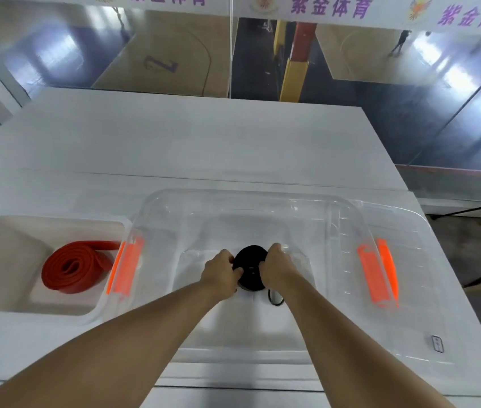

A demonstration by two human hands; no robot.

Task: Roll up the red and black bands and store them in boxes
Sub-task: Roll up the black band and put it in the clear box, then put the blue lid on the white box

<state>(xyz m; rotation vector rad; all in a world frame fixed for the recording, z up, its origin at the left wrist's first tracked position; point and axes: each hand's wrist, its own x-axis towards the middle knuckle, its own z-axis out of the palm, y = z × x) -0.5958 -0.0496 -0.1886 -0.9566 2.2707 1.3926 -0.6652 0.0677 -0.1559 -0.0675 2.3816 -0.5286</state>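
Black rubber band coil [251,267] pinched between left hand [222,272] and right hand [277,267], low inside clear plastic storage box [348,213]; I judge two-sided squeeze stops unrolling, loose tail [274,298] remaining. Red rolled band [70,267] lies stored in white tub [6,228], left.

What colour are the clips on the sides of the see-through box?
Bright orange. The head view shows one clip on the left side and one on the right of the clear box.

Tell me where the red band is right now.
In the head view, the red band lies loosely rolled in the white box at the left, beside the clear box's orange latch.
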